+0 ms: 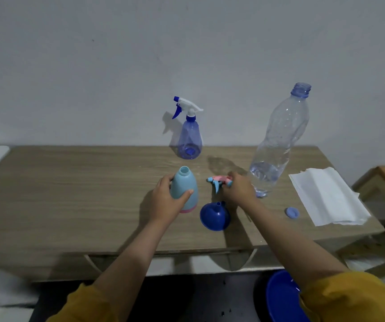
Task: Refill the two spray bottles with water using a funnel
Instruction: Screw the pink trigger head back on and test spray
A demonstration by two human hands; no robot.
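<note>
my left hand [166,198] holds the open pale blue spray bottle [184,191] upright on the bench [70,196]; my right hand [239,189] grips its sprayer head [219,181]. the nearly empty water bottle [277,145] beside my wrist could topple if nudged.

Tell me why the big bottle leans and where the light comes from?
Head view: the wide-angle lens bends things near the edges, so the water bottle looks tilted; shadows of the blue spray bottle fall left onto the wall, so the light sits to the right; the picture is dim and slightly soft.
</note>
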